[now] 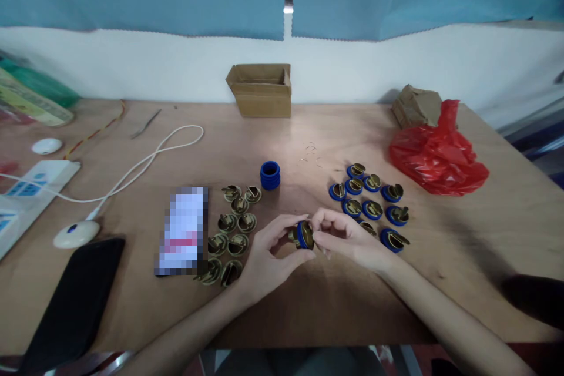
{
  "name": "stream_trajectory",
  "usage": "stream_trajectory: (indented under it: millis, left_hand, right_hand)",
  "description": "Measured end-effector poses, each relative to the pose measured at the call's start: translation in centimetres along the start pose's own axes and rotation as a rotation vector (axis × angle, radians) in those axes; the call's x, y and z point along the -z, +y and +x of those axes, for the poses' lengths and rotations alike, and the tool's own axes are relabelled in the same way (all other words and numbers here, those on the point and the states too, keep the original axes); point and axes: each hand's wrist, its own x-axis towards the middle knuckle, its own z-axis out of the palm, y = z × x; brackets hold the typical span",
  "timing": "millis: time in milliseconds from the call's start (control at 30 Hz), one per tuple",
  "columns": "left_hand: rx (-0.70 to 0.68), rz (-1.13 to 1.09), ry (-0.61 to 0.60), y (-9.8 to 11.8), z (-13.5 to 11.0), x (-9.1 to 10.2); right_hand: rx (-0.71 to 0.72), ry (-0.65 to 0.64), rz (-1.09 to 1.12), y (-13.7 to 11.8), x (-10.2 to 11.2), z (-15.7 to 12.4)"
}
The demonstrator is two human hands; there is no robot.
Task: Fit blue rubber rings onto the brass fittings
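My left hand point(268, 255) and my right hand point(348, 238) meet over the middle of the wooden table point(308, 299), both pinching one brass part with a blue ring point(304, 235) on it. Left of my hands lie several bare brass parts point(233, 224) in a loose cluster. To the right lie several brass parts fitted with blue rings point(372, 205). A short stack of blue rings point(270, 175) stands just beyond my hands.
An open cardboard box point(261, 90) stands at the wall. A red plastic bag point(438, 153) and a crumpled brown package point(416, 106) are at the right. A blurred card point(183, 229), a black phone point(74, 299), a white cable point(145, 164) and a power strip point(26, 197) lie left.
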Motion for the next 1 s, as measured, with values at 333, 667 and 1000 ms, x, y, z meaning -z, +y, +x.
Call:
stream_trajectory:
  millis: [333,667,1000]
  left_hand:
    - [-0.034,0.013,0.025,0.2,0.2,0.1]
    - [-0.138,0.086,-0.045,-0.1,0.3,0.6]
    - [-0.280,0.292,-0.070,0.3,0.3,1.0]
  right_hand:
    - [0.069,0.069,-0.187,-0.4,-1.1,-0.5]
    - [0.396,0.100,-0.803,-1.0,-0.8,-1.2]
    - [0.759,0.113,-1.276,-0.1,-0.7,-1.1]
